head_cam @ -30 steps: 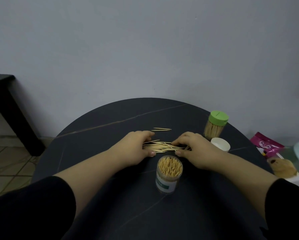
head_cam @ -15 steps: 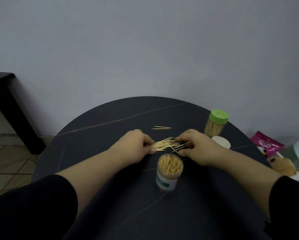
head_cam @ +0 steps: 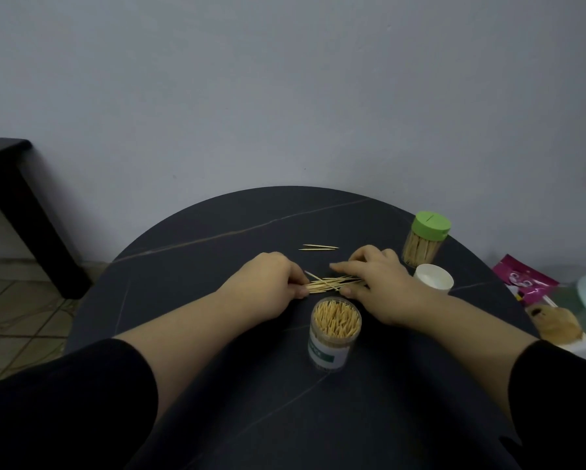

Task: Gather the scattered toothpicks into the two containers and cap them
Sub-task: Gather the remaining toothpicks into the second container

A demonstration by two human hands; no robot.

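Note:
A loose bundle of toothpicks lies on the dark round table between my hands. My left hand pinches the bundle's left end. My right hand curls over its right end, with the index finger stretched out above the sticks. Two stray toothpicks lie just beyond. An uncapped clear container full of toothpicks stands right in front of my hands. A second container with a green cap stands at the right, and a white cap lies in front of it.
The table's far edge meets a grey wall. A black piece of furniture stands at the left on a tiled floor. Off the table's right side lie a pink packet and a brownish object on something white.
Both hands have drawn closer together and squeezed the spread toothpicks into a tighter bundle. My right index finger has stretched out over the sticks.

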